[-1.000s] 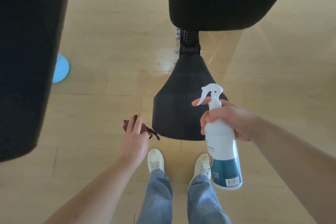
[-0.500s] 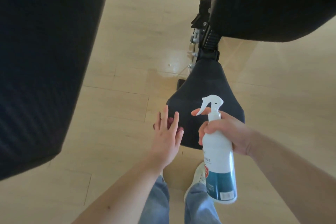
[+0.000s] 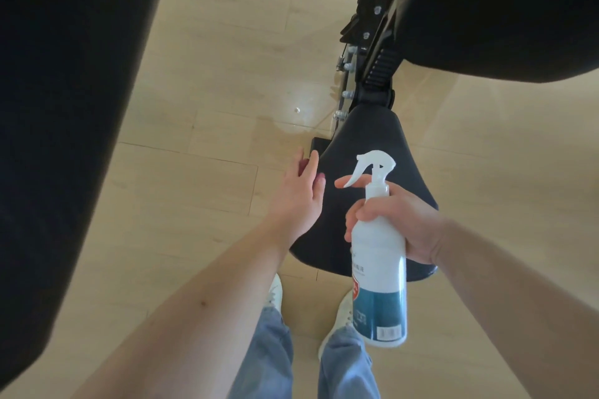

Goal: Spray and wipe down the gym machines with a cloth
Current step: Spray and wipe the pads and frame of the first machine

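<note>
A: Where is the cloth [image 3: 305, 166]?

B: Under the left hand [image 3: 296, 201], at the left edge of the black seat pad [image 3: 366, 139]. The fingers lie straight and flat on it, and only dark red scraps show between them.

A: And the right hand [image 3: 398, 227]?

B: Wrapped round the neck of the spray bottle [image 3: 379, 272], with the index finger stretched out by the trigger [image 3: 355, 173]. The nozzle seems to point left.

A: What could go wrong?

B: A squeeze now would likely wet the left hand rather than the pad. So near the edge, the cloth could also slide off onto the floor [image 3: 210, 188] if the flat palm loses it.
</note>
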